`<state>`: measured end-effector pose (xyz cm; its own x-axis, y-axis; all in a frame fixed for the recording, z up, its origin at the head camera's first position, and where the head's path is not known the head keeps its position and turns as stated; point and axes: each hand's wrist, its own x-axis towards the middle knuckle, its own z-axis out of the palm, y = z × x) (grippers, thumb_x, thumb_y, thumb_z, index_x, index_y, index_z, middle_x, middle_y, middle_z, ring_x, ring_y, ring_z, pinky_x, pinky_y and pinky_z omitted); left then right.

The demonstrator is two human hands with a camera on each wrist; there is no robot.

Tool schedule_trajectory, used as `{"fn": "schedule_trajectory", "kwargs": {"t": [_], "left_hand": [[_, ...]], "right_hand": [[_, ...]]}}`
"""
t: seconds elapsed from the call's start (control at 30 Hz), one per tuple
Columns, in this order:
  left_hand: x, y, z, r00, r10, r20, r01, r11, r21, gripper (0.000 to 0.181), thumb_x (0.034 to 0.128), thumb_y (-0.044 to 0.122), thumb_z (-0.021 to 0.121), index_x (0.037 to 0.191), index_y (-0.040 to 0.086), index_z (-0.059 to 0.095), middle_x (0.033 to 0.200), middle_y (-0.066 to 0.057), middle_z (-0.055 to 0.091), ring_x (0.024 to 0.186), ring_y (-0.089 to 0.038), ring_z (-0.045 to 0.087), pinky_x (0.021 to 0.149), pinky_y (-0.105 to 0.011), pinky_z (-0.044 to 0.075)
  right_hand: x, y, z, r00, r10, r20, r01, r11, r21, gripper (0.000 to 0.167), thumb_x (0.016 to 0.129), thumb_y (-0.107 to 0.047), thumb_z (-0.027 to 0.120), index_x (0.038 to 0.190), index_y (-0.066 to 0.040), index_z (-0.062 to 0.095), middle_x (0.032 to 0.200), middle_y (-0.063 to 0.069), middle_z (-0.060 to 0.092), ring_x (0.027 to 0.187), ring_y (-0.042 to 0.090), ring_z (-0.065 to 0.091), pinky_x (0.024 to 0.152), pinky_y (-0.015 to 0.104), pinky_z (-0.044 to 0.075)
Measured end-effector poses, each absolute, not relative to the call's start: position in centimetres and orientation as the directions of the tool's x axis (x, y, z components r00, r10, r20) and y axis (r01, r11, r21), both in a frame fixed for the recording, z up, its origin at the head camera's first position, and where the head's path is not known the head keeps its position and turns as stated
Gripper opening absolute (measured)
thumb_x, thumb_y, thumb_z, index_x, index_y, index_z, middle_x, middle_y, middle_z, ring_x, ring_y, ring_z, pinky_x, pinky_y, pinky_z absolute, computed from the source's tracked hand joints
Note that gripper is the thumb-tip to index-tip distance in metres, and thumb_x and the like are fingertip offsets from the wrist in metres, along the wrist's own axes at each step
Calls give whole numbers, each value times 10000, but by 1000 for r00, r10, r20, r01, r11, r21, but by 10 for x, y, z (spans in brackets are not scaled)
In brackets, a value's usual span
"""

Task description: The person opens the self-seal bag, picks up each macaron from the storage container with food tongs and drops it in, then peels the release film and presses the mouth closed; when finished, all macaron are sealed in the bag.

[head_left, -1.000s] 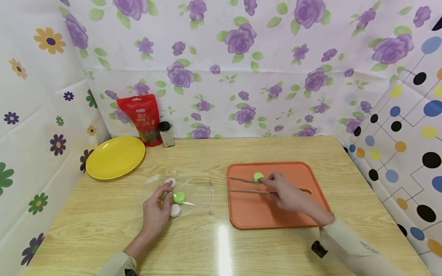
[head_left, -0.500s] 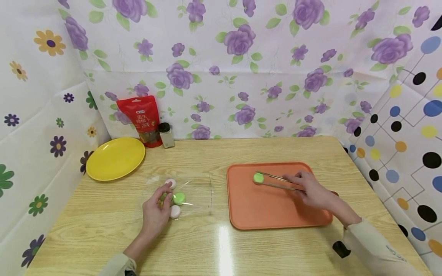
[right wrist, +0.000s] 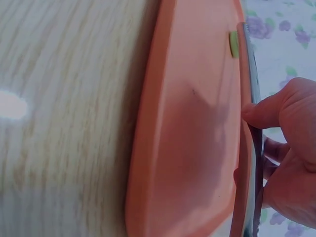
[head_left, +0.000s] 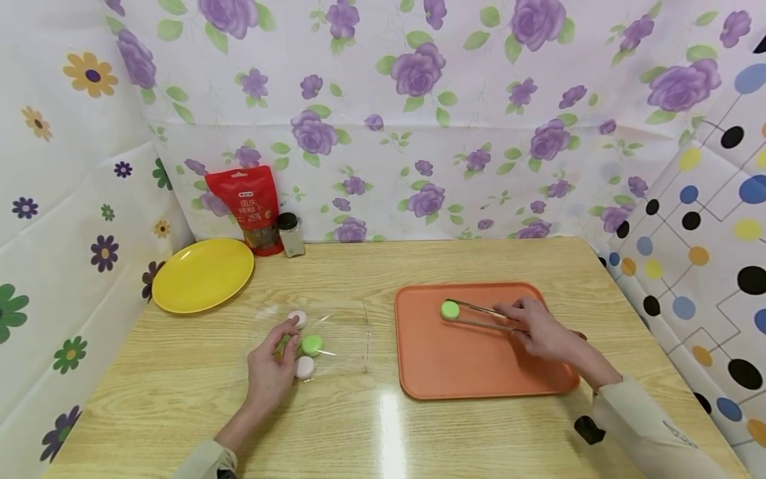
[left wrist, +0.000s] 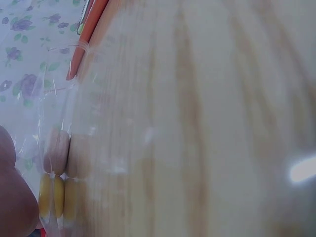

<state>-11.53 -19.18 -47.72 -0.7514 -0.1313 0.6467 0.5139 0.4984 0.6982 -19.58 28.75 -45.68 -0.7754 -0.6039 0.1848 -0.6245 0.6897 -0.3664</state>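
Note:
My right hand (head_left: 541, 332) holds metal tongs (head_left: 485, 326) over the orange tray (head_left: 467, 372). The tong tips lie on either side of a green macaron (head_left: 450, 310) near the tray's far left part. In the right wrist view, thumb and fingers pinch the tongs (right wrist: 253, 74) along their length. On the table at the left, my left hand (head_left: 269, 372) grips a clear plastic bag (head_left: 344, 332). Inside it are several macarons: a green macaron (head_left: 312, 345), pale pink ones (head_left: 304, 367) and a yellow one (left wrist: 51, 195), partly hidden by the fingers.
A yellow plate (head_left: 203, 276) stands at the back left. Beside it are a red pouch (head_left: 251, 213) and a black-capped shaker (head_left: 291, 236). Flowered cloth (head_left: 419, 120) lines the back, with patterned sheets at both sides.
My right hand has moved right and back along the tongs, whose arms have swung so their tips now flank the green macaron. The left hand stays in place.

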Motion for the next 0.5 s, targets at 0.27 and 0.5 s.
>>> {"fn": "schedule_trajectory", "kwargs": {"t": [0.27,0.5], "left_hand": [[-124,-203,-500,-764,-119,635,510,491,706,171,862,-198,651,951,-52,644,1173,-214,687,1128,-403,631,1025,-133,377],[-125,-202,-502,-758,-120,641,519,483,705,195,843,-220,654,944,-53,644,1162,-229,686,1119,-412,632,1024,-144,384]], "right_hand": [[-196,288,-464,-793,-584,175,-604,715,-353,485,847,113,717,1308,-5,620,992,125,537,830,207,439,656,340,387],[-195,289,-465,-790,-586,179,-608,713,-349,486,850,119,711,1312,3,617,988,124,532,829,214,446,659,344,389]]}}
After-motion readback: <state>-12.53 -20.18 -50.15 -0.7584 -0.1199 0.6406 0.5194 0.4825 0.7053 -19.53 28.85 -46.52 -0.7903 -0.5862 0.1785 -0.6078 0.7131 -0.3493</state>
